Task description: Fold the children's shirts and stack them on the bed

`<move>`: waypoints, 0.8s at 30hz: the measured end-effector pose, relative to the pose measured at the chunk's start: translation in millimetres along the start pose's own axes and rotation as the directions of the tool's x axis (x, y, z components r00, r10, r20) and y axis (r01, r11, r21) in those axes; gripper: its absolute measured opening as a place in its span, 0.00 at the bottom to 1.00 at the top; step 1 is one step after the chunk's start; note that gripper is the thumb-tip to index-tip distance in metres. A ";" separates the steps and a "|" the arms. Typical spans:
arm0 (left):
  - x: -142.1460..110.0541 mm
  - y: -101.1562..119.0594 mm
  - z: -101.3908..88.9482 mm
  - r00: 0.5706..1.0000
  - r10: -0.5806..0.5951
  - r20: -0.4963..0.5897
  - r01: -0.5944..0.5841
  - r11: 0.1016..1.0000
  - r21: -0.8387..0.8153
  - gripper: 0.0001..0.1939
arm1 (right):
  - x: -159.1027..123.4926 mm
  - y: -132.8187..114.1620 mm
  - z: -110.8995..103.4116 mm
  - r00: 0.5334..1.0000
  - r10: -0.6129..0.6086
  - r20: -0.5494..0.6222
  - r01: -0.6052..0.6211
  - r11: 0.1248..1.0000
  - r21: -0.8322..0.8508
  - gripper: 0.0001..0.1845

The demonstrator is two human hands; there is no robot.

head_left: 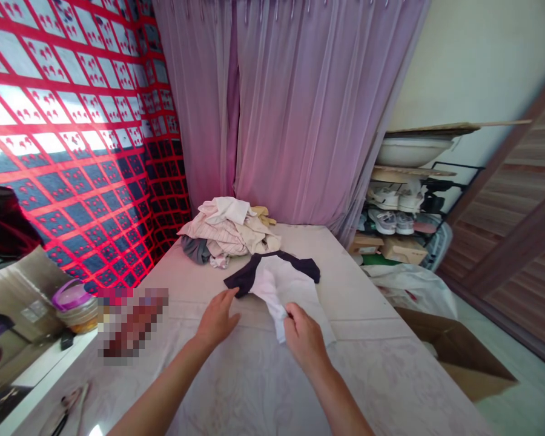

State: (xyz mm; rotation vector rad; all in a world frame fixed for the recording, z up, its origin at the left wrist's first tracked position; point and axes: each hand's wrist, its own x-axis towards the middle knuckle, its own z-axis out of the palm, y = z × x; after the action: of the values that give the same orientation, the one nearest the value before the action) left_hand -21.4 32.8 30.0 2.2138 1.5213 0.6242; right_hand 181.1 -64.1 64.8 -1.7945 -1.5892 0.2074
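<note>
A small white T-shirt point(295, 284) with black sleeves and a black collar lies on the light tabletop point(236, 369), its collar pointing away from me. My right hand point(305, 334) pinches the white body of the shirt near its left lower edge, where the cloth is bunched and lifted a little. My left hand point(218, 318) is at the shirt's left black sleeve, thumb and fingers apart, fingertips at the sleeve's edge. Whether those fingertips press on the cloth I cannot tell. Behind the shirt is a heap of crumpled clothes point(229, 227) in pink, cream, white and grey.
Purple curtains point(300, 121) hang behind the table. At the left edge are a purple-lidded tub point(75, 306), a blurred-out reddish item point(134, 327) and a cable point(75, 402). On the right stand a shoe rack point(393, 209) and an opened cardboard box point(454, 348).
</note>
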 end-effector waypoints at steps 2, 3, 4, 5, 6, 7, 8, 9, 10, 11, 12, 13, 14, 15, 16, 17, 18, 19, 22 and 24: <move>4.9 -4.4 4.8 0.996 0.079 -0.027 -0.074 0.983 0.169 0.38 | 6.1 -2.3 -20.7 0.999 0.034 -0.018 -0.033 0.998 0.058 0.13; 7.4 -5.1 8.6 0.995 0.103 -0.010 -0.098 0.971 0.218 0.40 | 8.9 -4.1 -30.9 0.999 0.040 -0.024 -0.038 0.996 0.085 0.14; 9.9 -4.8 13.1 0.993 0.119 0.011 -0.118 0.962 0.247 0.41 | 11.6 -5.9 -41.0 0.999 0.037 -0.023 -0.034 0.994 0.108 0.14; 12.4 -3.6 18.0 0.991 0.132 0.031 -0.136 0.957 0.257 0.41 | 14.1 -7.2 -51.0 0.999 0.026 -0.019 -0.023 0.992 0.127 0.14; 14.9 -1.8 23.0 0.989 0.143 0.046 -0.150 0.957 0.249 0.41 | 16.6 -7.7 -60.9 1.000 0.010 -0.022 -0.007 0.990 0.142 0.15; 17.6 0.4 27.4 0.987 0.149 0.055 -0.158 0.963 0.220 0.38 | 19.2 -6.7 -70.9 0.999 -0.009 -0.032 0.013 0.988 0.152 0.16; 20.8 3.0 30.9 0.987 0.151 0.059 -0.159 0.974 0.161 0.34 | 22.4 -4.0 -80.8 0.998 -0.031 -0.048 0.039 0.987 0.155 0.17; 24.9 5.7 33.2 0.990 0.131 0.053 -0.134 0.990 0.050 0.29 | 26.5 0.7 -90.6 0.996 -0.061 -0.065 0.070 0.987 0.142 0.17; 30.4 8.6 33.8 0.995 0.085 0.043 -0.081 0.992 -0.096 0.23 | 32.0 7.4 -99.8 0.992 -0.097 -0.079 0.105 0.989 0.107 0.18; 37.7 11.7 32.6 0.999 0.017 0.040 -0.007 0.969 -0.248 0.18 | 39.3 15.7 -108.2 0.987 -0.132 -0.092 0.135 0.990 0.037 0.18; 47.2 15.1 29.6 0.997 -0.068 0.047 0.081 0.914 -0.397 0.13 | 48.9 25.1 -115.6 0.985 -0.159 -0.073 0.154 0.986 -0.070 0.18; 59.3 19.1 24.6 0.987 -0.147 0.061 0.157 0.856 -0.493 0.11 | 60.9 34.7 -121.8 0.986 -0.158 -0.056 0.143 0.968 -0.206 0.17; 73.9 24.2 17.6 0.978 -0.194 0.074 0.204 0.823 -0.531 0.10 | 75.2 43.6 -126.8 0.992 -0.119 -0.037 0.099 0.933 -0.347 0.16; 90.7 30.6 8.8 0.969 -0.233 0.078 0.236 0.789 -0.567 0.12 | 91.7 51.0 -131.1 0.998 -0.065 0.006 0.060 0.882 -0.467 0.13; 109.1 38.6 -2.0 0.961 -0.264 0.078 0.256 0.754 -0.605 0.13 | 109.6 56.2 -135.2 0.999 -0.017 0.033 0.032 0.831 -0.555 0.11; 128.3 48.2 -14.6 0.956 -0.285 0.069 0.261 0.720 -0.643 0.13 | 128.3 58.6 -139.7 1.000 -0.006 0.024 0.019 0.800 -0.600 0.11; 147.3 59.4 -28.7 0.953 -0.298 0.052 0.252 0.690 -0.679 0.13 | 146.6 58.2 -145.4 1.000 -0.009 -0.006 0.004 0.796 -0.605 0.11; 164.7 71.7 -44.0 0.953 -0.302 0.025 0.229 0.663 -0.713 0.14 | 163.7 55.1 -152.5 0.999 -0.016 -0.043 -0.014 0.798 -0.603 0.12; 197.6 109.0 -91.2 0.966 -0.246 -0.085 0.081 0.595 -0.800 0.13 | 196.8 35.6 -182.5 0.978 -0.048 -0.204 -0.081 0.809 -0.582 0.17; 196.8 128.0 -116.6 0.961 -0.108 -0.254 -0.175 0.473 -0.864 0.10 | 198.8 22.9 -203.6 0.938 -0.093 -0.335 -0.110 0.834 -0.540 0.21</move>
State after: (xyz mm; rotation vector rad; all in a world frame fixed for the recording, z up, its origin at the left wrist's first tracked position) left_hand 74.0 180.9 224.1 1.3372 0.8645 1.4072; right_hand 357.7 36.7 265.2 -2.1154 -1.4636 -0.6079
